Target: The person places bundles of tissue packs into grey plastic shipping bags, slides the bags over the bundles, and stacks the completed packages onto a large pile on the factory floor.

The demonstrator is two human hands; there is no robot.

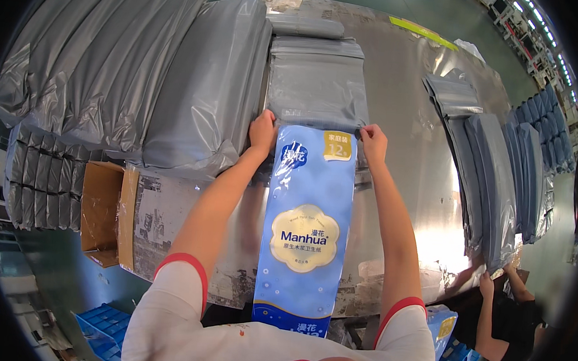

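A long blue plastic-wrapped Manhua toilet tissue pack (308,181) lies lengthwise in front of me, its near end against my shirt. Beyond it, a grey plastic mailing bag (318,84) lies flat, its near edge meeting the pack's far end. My left hand (263,131) pinches the left corner of that edge, with the fingertips partly hidden. At the right corner, my right hand (373,142) holds the bag between thumb and fingers. Whether the pack's far end is inside the bag cannot be made out.
Large filled grey bags (206,83) stand in a row at the left, beside a cardboard box (102,210). More filled grey bags (489,186) lie on the metal table (405,108) at the right. There, a co-worker's hands (487,284) hold one. A blue crate (105,325) sits low at left.
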